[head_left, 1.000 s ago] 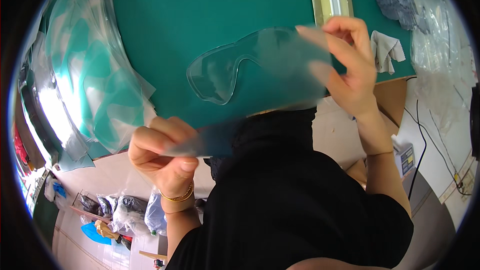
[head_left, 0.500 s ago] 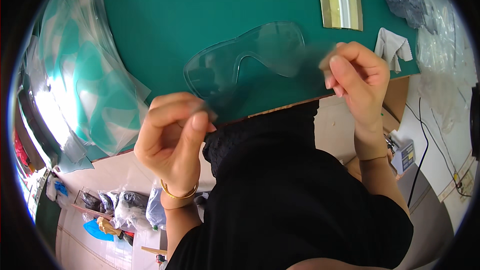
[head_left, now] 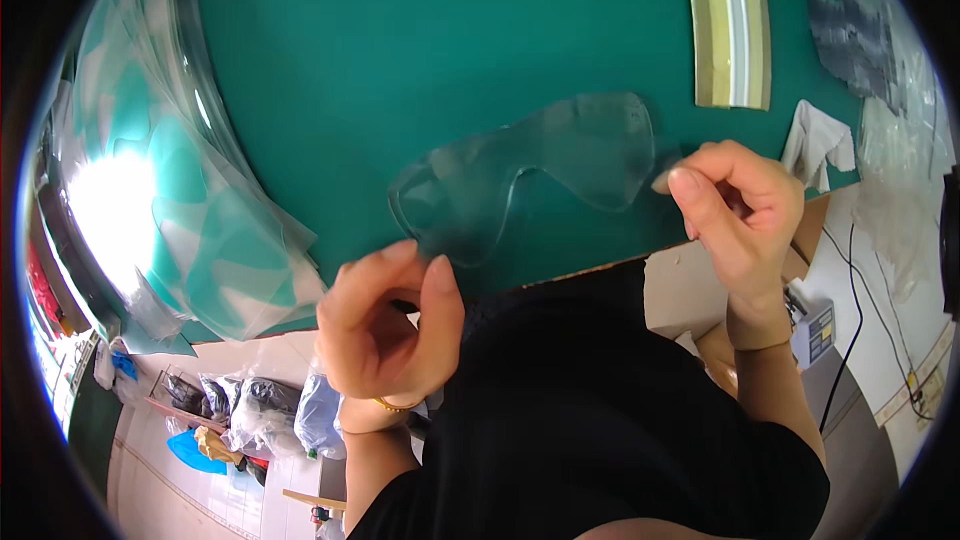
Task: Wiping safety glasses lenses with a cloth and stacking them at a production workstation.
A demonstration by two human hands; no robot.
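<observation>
A clear goggle lens (head_left: 585, 155) with a nose notch lies on the green tabletop, near its front edge. My left hand (head_left: 390, 325) is at the lens's lower left end; its fingers are curled, and the thumb and index tips stand a little apart beside the rim. Whether they touch the lens is unclear. Just off the lens's right end, my right hand (head_left: 745, 205) pinches thumb against index finger. A faint, blurred dark patch shows by those fingertips, too smeared to name.
Stacked clear plastic sheets (head_left: 225, 230) with lens-shaped patterns cover the table's left side. At the right are a strip with yellow and silver bands (head_left: 728, 30), a grey cloth (head_left: 818, 145) and clear plastic wrapping (head_left: 900, 160). Black cables (head_left: 855, 280) hang beyond the table's right edge.
Both hands have shifted right and nearer to me. The left thumb and index finger have parted from a pinch. The lens appears farther right and lower, as does the whole tabletop.
</observation>
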